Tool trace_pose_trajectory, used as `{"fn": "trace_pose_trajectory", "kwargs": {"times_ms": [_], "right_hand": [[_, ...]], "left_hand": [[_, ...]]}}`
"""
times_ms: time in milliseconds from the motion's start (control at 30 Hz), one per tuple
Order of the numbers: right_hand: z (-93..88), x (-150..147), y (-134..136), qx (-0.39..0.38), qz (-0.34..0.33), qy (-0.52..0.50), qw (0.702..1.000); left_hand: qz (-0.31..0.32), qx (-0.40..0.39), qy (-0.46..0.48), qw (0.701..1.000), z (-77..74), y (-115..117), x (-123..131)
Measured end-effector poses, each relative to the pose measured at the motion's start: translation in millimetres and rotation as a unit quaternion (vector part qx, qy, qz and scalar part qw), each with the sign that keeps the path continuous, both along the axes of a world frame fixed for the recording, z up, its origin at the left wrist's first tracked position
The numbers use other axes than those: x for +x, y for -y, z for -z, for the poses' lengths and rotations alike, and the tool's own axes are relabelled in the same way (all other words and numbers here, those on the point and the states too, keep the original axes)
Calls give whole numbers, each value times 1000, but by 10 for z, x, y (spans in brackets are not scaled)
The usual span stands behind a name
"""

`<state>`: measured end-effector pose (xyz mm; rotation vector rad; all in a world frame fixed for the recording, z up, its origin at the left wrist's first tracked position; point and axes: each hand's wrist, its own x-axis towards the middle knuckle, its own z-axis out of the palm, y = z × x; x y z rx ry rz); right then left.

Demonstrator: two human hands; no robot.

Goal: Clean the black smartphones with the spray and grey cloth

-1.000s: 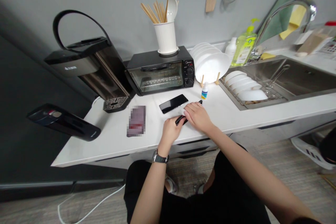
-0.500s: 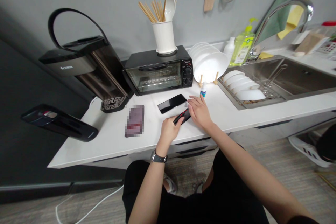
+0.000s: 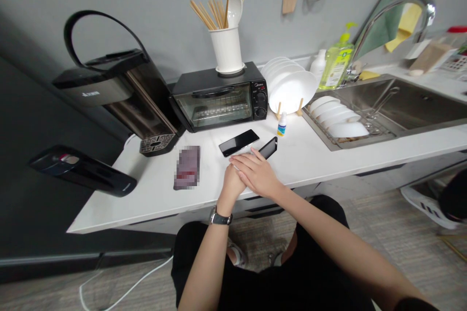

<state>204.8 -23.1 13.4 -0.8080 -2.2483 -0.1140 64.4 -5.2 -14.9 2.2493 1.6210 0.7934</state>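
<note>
My left hand (image 3: 233, 184) is closed around the near end of a black phone case (image 3: 269, 147), held just above the counter's front part. Its far end sticks out to the right, showing a dark grey flat face. Across the left hand and the case lies my right hand (image 3: 257, 171), fingers together and bent over; a bit of something white shows under them, too small to name. Just beyond the hands a black phone (image 3: 239, 143) rests screen up on the counter. A small white spray bottle (image 3: 282, 125) with a blue and yellow label stands behind the case.
On the white counter (image 3: 153, 204) are a pixelated purple item (image 3: 188, 167), a dark thermos (image 3: 83, 170), a water dispenser (image 3: 124, 92) and a toaster oven (image 3: 221, 99) bearing a utensil holder (image 3: 226, 51). Racked plates (image 3: 294, 92) and the sink (image 3: 419, 102) lie to the right.
My right hand has slid left and toward me, from the case's far end onto the left hand. The case's far end and the spray bottle's label are now uncovered.
</note>
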Motion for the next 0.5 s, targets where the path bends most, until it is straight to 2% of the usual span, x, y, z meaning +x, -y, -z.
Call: {"fn": "trace_pose_trajectory", "kwargs": {"times_ms": [100,267,500], "right_hand": [[-4,130,-73,8,28,44,999],[0,434,-262,-4,98,46,994],[-83,832,-506,-31,182,46,982]], "left_hand": [[4,-16,0,1000,-72,24,4],[-7,-26,35,999,-194,93,33],[19,-36,124,991,-236,128,61]]}}
